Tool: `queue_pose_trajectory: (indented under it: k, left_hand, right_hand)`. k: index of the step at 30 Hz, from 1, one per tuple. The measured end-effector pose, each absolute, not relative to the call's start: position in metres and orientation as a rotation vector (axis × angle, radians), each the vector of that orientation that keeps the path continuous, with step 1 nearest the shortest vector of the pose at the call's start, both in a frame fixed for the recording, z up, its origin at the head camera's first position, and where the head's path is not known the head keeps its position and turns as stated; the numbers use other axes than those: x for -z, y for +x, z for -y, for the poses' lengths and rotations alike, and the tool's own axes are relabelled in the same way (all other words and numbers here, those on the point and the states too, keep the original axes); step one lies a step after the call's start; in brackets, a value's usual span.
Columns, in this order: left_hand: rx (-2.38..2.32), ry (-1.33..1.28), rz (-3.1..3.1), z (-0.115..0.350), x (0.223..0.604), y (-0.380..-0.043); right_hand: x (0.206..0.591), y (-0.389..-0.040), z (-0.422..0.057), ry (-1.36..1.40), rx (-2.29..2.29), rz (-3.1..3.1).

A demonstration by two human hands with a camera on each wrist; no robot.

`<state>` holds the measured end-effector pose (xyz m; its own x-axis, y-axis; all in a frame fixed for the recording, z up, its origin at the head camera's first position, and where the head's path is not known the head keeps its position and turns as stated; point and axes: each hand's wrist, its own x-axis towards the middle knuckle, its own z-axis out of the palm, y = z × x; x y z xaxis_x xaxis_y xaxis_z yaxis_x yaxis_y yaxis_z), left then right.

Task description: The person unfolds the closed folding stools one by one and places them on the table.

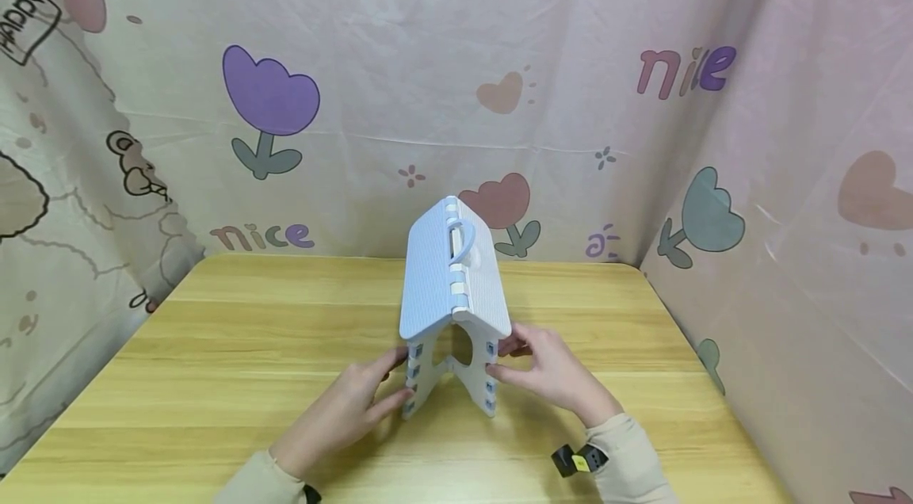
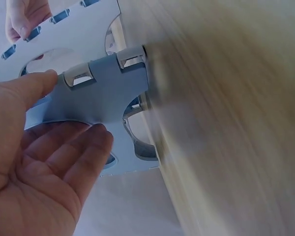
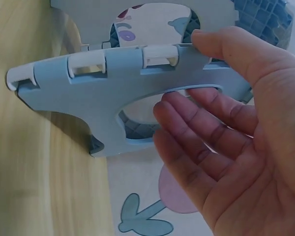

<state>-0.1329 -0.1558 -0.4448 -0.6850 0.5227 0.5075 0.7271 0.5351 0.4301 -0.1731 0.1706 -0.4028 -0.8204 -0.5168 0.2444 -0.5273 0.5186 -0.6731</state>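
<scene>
Folding stool (image 1: 428, 274) is pale blue and white. Table (image 1: 285, 345) shows yellow wood grain. Backdrop (image 1: 399, 52) is pale pink with multicoloured tulips (image 1: 271, 96).

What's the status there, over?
Left grip and right grip touching folding stool from opposite sides. Stool upright on table, partly folded into a peak. Nothing visibly in the way.

Cream-sleeved left forearm (image 1: 260, 480) and cream-sleeved right forearm (image 1: 631, 456) angled inward — bare left hand (image 1: 349, 401) and bare right hand (image 1: 552, 369) palms inward, thumbs spread from partly curled fingers — both gripping.
</scene>
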Motion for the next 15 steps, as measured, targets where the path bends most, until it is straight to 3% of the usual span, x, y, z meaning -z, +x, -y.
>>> queue_pose_trajectory:
  k: [15]
  left_hand:
    - [0.932,-0.847,2.519,0.173,0.404,-0.143]
  right_hand:
    - [0.37,-0.175,-0.189,0.819,-1.136,2.698]
